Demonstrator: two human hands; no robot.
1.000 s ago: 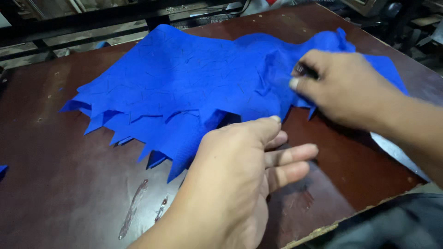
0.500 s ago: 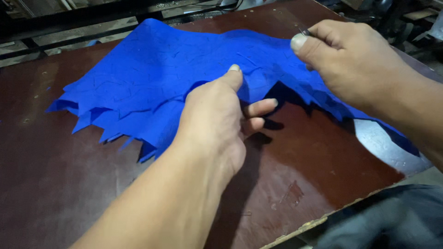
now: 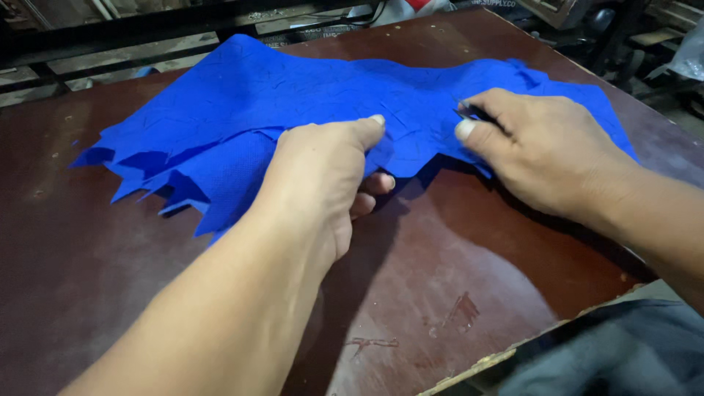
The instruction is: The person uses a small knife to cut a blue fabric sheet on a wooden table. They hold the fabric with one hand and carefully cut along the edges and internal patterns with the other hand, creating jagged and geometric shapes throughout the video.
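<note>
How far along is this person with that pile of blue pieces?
Done: nothing set aside in view. In hand: left hand pinches the near edge of the blue stack, right hand grips the edge alongside. Left: the whole stack, which lies on the brown table.

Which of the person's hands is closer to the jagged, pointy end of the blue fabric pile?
Left. The left hand pinches the blue fabric mid-edge, right beside the jagged points. The right hand holds the opposite end, farther away.

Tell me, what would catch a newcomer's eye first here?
The bright blue sheets, a jagged-edged stack spread across the far half of the dark brown table. Next, the two bare hands at its near edge: the left hand pinches the edge mid-table, the right hand grips it further right.
</note>
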